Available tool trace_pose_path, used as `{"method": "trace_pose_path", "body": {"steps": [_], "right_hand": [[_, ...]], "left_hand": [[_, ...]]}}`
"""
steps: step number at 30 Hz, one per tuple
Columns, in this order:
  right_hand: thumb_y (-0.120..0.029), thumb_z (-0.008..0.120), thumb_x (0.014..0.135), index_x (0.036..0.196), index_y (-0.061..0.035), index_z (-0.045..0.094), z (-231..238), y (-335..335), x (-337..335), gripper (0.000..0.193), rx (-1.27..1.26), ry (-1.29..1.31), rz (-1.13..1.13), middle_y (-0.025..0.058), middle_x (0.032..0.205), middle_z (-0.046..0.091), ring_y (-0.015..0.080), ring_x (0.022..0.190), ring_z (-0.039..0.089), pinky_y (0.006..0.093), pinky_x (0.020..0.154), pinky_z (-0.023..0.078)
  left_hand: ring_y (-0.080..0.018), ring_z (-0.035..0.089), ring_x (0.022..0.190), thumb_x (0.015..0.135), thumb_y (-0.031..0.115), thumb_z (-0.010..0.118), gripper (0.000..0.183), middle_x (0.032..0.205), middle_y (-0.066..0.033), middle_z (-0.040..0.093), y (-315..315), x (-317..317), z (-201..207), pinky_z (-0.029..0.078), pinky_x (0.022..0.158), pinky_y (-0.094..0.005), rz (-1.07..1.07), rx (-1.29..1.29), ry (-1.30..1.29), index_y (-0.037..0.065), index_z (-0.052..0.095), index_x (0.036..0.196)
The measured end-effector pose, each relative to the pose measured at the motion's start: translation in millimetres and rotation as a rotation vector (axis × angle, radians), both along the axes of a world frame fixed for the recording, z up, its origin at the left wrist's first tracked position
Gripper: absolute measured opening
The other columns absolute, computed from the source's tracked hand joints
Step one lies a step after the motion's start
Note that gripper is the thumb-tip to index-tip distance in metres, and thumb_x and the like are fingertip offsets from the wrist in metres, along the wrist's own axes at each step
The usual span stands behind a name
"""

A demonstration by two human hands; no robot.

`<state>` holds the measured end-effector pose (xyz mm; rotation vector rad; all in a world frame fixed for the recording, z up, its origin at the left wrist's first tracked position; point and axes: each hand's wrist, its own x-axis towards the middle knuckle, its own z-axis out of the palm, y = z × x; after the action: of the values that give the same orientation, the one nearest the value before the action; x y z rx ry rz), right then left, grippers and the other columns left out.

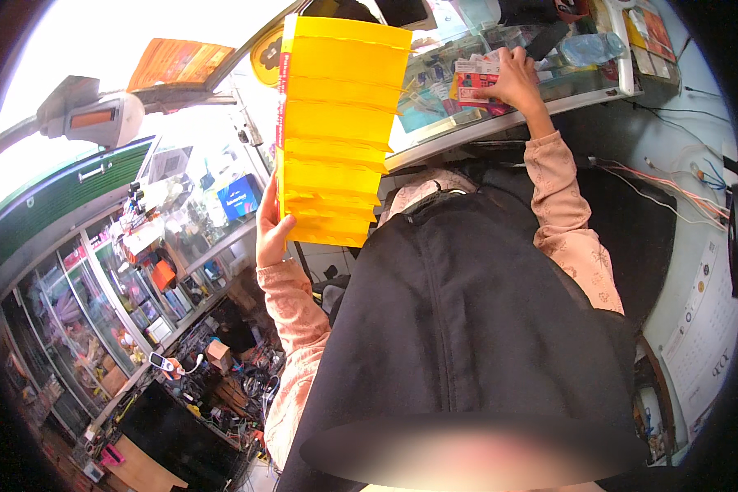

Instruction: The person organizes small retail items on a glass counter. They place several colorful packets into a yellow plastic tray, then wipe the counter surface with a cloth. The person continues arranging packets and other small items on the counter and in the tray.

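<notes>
My left hand [272, 225] grips the lower left edge of a tall yellow pocket rack [332, 115], thumb in front and the other fingers mostly behind. Several stepped horizontal pockets run down the rack, and a red strip with lettering lines its left side. Farther right, over the glass-topped counter [467, 123], my right hand [517, 82] closes on the right side of some red and white cards [472, 80]. Its thumb presses near their lower edge, while the fingertips partly hide them. How many cards it pinches is hard to make out.
A clear plastic bottle [592, 49] lies on the counter to the right of my right hand. Loose cables [672, 189] hang along the right wall. At left stand a glass display case [213, 221] and a floor area cluttered with wires and boxes [230, 369].
</notes>
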<state>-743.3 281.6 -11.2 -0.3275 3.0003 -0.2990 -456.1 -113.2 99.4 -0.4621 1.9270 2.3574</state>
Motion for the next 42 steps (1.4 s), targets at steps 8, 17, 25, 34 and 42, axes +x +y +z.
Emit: {"method": "trace_pose_path", "body": {"steps": [8, 17, 25, 34, 42], "right_hand": [[-0.021, 0.084, 0.068, 0.116, -0.0059, 0.043, 17.4, 8.0, 24.1, 0.065, -0.598, -0.01, -0.043, 0.0187, 0.098, 0.068, 0.0392, 0.093, 0.066, 0.0463, 0.073, 0.05], [-0.006, 0.066, 0.083, 0.12, -0.0091, 0.05, 41.1, 86.4, 27.8, 0.041, -0.187, 0.362, -0.129, 0.0102, 0.111, 0.062, 0.0289, 0.106, 0.059, 0.0429, 0.088, 0.045], [-0.003, 0.066, 0.084, 0.119, -0.0021, 0.05, 40.2, 137.0, 35.1, 0.039, -0.675, 0.397, -0.246, 0.0185, 0.108, 0.062, 0.031, 0.1, 0.064, 0.0376, 0.085, 0.05], [-0.002, 0.072, 0.084, 0.123, 0.0001, 0.044, 18.6, 179.4, 46.0, 0.048, -1.223, 0.286, -0.395, 0.0123, 0.115, 0.058, 0.0187, 0.105, 0.058, 0.0319, 0.093, 0.047], [0.002, 0.072, 0.082, 0.122, -0.0009, 0.043, 23.3, 164.8, 42.8, 0.049, -1.301, 0.161, -0.388, 0.0137, 0.117, 0.058, 0.019, 0.104, 0.059, 0.0318, 0.093, 0.047]], "left_hand": [[-0.019, 0.042, 0.133, 0.082, 0.012, 0.073, 0.085, 0.148, -0.0117, 0.039, 20.9, -38.2, -2.8, 0.032, 0.109, -0.0309, -0.129, 0.029, -0.143, 0.0, 0.023, 0.15], [-0.0166, 0.042, 0.13, 0.085, 0.017, 0.072, 0.076, 0.142, -0.008, 0.046, 77.0, -102.4, -35.6, 0.028, 0.11, -0.0306, -0.28, -0.028, -0.165, 0.004, 0.032, 0.148], [-0.0191, 0.04, 0.133, 0.085, 0.029, 0.073, 0.079, 0.144, -0.0099, 0.044, 86.8, -161.4, -47.2, 0.029, 0.111, -0.0325, -0.601, -0.042, -0.202, 0.005, 0.032, 0.148], [-0.0186, 0.035, 0.133, 0.085, 0.044, 0.07, 0.087, 0.146, -0.01, 0.042, 83.1, -235.6, -87.5, 0.027, 0.111, -0.0344, -0.996, -0.26, -0.094, 0.007, 0.027, 0.15], [-0.0224, 0.058, 0.103, 0.088, 0.034, 0.069, 0.063, 0.121, -0.0125, 0.061, 79.9, -266.6, -107.2, 0.047, 0.093, -0.0364, -1.066, -0.705, -0.116, 0.03, 0.042, 0.145]]}}
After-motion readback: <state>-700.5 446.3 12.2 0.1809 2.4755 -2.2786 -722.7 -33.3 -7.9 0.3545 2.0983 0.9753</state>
